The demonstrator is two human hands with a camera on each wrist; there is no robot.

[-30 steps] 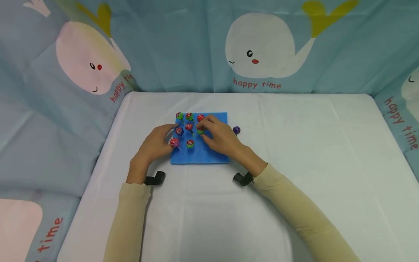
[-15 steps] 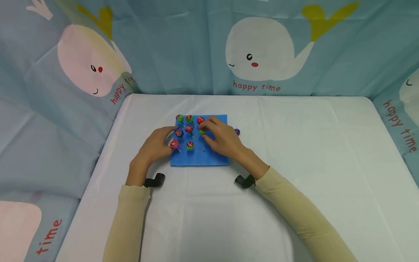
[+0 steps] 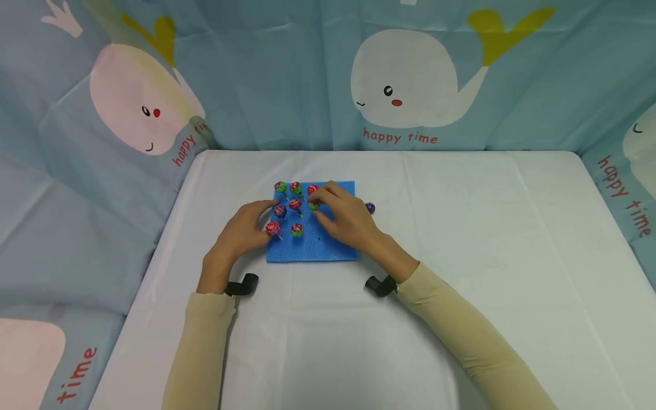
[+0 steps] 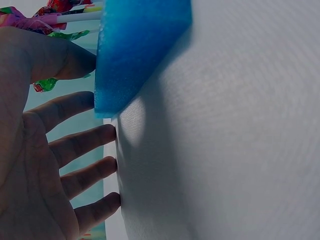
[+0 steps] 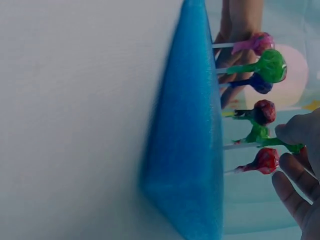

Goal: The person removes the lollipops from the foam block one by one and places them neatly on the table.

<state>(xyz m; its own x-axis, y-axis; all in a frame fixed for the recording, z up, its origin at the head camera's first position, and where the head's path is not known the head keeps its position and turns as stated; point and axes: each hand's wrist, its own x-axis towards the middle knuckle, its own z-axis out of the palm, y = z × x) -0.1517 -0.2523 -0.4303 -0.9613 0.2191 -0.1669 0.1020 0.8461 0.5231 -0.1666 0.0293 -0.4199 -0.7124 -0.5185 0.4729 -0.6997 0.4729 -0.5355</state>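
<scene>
Several wrapped lollipops, among them a pink one (image 3: 274, 228) and a dark blue one (image 3: 279, 210), stand by their sticks in a blue foam block (image 3: 333, 247). My right hand (image 3: 351, 219) pinches the head of a green lollipop (image 5: 272, 142) between thumb and fingers. Its white stick meets the foam's top face in the right wrist view. My left hand (image 3: 243, 228) steadies the block's left side. In the left wrist view its thumb and index fingertips touch the foam, and the other fingers (image 4: 82, 145) stretch out to the white cloth.
A purple lollipop (image 3: 370, 208) lies on the white tablecloth (image 3: 487, 239) just right of the block, partly behind my right hand. A blue whale-print curtain (image 3: 287, 85) hangs along the table's back and sides.
The right hand and its green lollipop shift slightly right, then back left. My left hand stays at the block. The whole scene sits a little lower in the head view.
</scene>
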